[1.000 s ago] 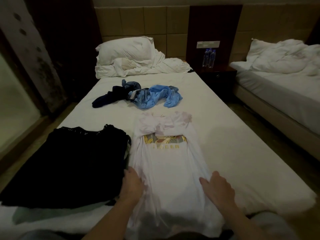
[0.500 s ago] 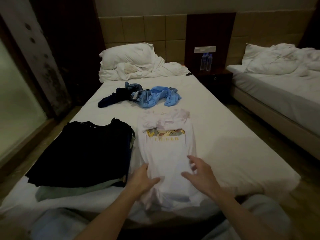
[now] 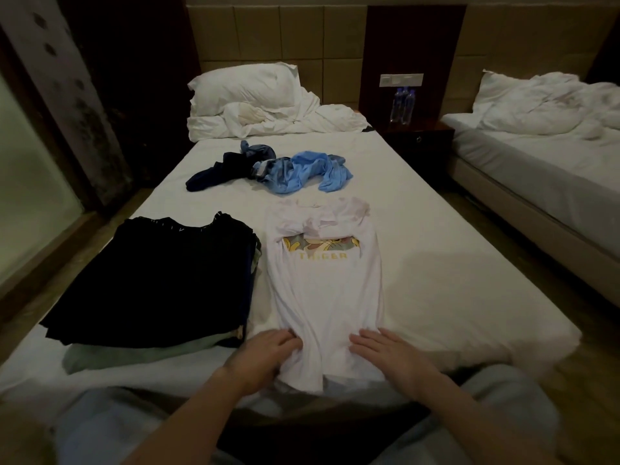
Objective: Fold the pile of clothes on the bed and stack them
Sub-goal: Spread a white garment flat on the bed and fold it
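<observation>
A white T-shirt (image 3: 327, 290) with a yellow print lies lengthwise on the bed (image 3: 453, 280), its sides folded inward. My left hand (image 3: 265, 357) grips bunched fabric at the near left corner of its hem. My right hand (image 3: 385, 352) rests flat on the near right part of the hem, fingers straight. Left of the shirt sits a stack of folded clothes, a black garment (image 3: 157, 280) on top and a pale green one (image 3: 134, 359) at the bottom. Farther up the bed lie a crumpled light blue garment (image 3: 302, 172) and a dark navy one (image 3: 214, 174), unfolded.
A pillow (image 3: 241, 85) and rumpled duvet lie at the head of the bed. To the right stands a dark nightstand (image 3: 419, 139) with two water bottles (image 3: 402, 105), then a second bed (image 3: 536, 156). A narrow floor aisle separates the beds.
Both hands slid back from the middle of the white T-shirt to its near hem. The left hand now bunches the fabric. The shirt's lower part lies more narrowly gathered.
</observation>
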The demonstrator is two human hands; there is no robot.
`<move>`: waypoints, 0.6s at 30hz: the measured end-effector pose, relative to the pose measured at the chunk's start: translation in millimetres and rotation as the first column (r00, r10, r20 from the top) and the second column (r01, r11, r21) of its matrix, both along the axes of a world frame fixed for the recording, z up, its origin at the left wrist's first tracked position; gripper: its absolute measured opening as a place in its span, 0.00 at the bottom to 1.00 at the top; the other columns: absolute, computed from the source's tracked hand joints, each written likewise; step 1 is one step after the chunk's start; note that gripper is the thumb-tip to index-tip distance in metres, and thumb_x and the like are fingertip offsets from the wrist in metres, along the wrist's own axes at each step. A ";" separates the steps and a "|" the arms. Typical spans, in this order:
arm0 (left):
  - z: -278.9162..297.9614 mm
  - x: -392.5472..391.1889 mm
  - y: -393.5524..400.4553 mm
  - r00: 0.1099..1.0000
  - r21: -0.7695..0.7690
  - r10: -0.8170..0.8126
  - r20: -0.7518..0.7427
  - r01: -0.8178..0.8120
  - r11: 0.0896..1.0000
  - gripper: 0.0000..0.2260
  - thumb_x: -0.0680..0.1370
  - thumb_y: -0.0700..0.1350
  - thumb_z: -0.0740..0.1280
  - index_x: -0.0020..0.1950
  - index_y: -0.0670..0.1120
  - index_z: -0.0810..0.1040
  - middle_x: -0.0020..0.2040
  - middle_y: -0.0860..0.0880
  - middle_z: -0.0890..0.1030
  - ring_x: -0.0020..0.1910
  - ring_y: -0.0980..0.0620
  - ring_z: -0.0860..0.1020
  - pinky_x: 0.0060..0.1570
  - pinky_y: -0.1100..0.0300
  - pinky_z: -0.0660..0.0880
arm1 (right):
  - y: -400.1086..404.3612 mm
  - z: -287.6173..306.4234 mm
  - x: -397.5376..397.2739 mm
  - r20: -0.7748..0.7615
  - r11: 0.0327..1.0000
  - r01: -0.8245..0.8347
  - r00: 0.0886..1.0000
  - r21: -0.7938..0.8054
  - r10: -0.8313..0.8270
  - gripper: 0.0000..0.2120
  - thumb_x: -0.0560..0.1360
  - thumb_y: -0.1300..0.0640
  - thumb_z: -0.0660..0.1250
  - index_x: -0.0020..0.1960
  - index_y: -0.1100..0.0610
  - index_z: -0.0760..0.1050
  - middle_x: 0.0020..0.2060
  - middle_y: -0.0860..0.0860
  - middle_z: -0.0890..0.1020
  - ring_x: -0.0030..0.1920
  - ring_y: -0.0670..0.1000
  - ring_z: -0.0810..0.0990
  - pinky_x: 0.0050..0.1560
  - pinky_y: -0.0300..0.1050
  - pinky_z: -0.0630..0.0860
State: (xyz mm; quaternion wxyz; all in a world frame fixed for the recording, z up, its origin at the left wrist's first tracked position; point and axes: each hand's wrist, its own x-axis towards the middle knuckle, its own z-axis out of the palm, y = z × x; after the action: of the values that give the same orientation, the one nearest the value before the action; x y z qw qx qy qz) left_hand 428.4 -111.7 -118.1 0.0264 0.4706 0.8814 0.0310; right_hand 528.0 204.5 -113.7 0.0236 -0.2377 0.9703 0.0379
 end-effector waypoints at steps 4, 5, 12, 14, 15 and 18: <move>10.6 5.9 7.8 0.991 0.048 0.119 0.068 -0.122 0.991 0.25 0.80 0.46 0.60 0.78 0.53 0.62 0.68 0.48 0.72 0.64 0.47 0.73 0.62 0.57 0.69 | -8.7 6.5 -8.6 -0.007 0.981 0.070 0.997 -0.181 -0.073 0.19 0.64 0.55 0.70 0.56 0.51 0.80 0.52 0.49 0.84 0.52 0.52 0.83 0.55 0.43 0.76; 12.4 7.5 10.6 0.991 0.054 0.123 0.043 -0.125 0.991 0.24 0.81 0.47 0.58 0.78 0.54 0.63 0.67 0.48 0.73 0.63 0.47 0.73 0.62 0.57 0.69 | -11.3 14.0 -8.9 0.020 0.965 0.132 0.991 -0.225 -0.131 0.15 0.70 0.56 0.64 0.56 0.51 0.78 0.51 0.52 0.83 0.51 0.56 0.81 0.52 0.45 0.76; 31.6 10.7 14.3 0.925 0.246 0.275 0.261 -0.339 0.908 0.11 0.82 0.48 0.59 0.51 0.48 0.81 0.49 0.54 0.75 0.49 0.51 0.76 0.48 0.57 0.69 | -10.0 30.8 -15.3 0.209 0.626 0.471 0.870 -0.621 -0.447 0.10 0.75 0.61 0.70 0.40 0.48 0.75 0.37 0.51 0.81 0.40 0.52 0.79 0.40 0.43 0.70; 44.7 6.3 15.8 0.805 0.381 0.334 0.490 -0.543 0.749 0.11 0.83 0.47 0.59 0.53 0.48 0.81 0.50 0.58 0.75 0.49 0.54 0.77 0.51 0.58 0.73 | -9.2 46.3 -25.8 0.250 0.478 0.529 0.811 -0.701 -0.529 0.16 0.75 0.57 0.73 0.32 0.50 0.70 0.29 0.49 0.75 0.32 0.46 0.73 0.34 0.35 0.66; 52.7 2.0 19.1 0.744 0.446 0.324 0.584 -0.628 0.637 0.11 0.84 0.47 0.60 0.55 0.47 0.81 0.51 0.57 0.77 0.49 0.55 0.78 0.50 0.60 0.74 | -9.1 56.3 -33.3 0.258 0.410 0.533 0.788 -0.740 -0.559 0.18 0.75 0.55 0.73 0.30 0.52 0.70 0.26 0.48 0.73 0.29 0.45 0.70 0.32 0.35 0.66; 77.6 -25.7 35.8 0.584 0.526 0.238 0.776 -0.807 0.268 0.15 0.82 0.52 0.62 0.48 0.42 0.80 0.45 0.48 0.80 0.42 0.52 0.77 0.40 0.59 0.72 | -8.7 87.0 -68.1 0.253 0.217 0.463 0.754 -0.859 -0.606 0.22 0.73 0.49 0.74 0.29 0.58 0.69 0.24 0.46 0.68 0.28 0.45 0.64 0.27 0.38 0.61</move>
State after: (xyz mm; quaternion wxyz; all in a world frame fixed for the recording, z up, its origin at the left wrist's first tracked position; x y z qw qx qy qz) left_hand 402.7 -75.9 -40.4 0.0321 0.0426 0.7967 0.6020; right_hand 460.0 195.8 -26.8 -0.1596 0.1393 0.8573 -0.4693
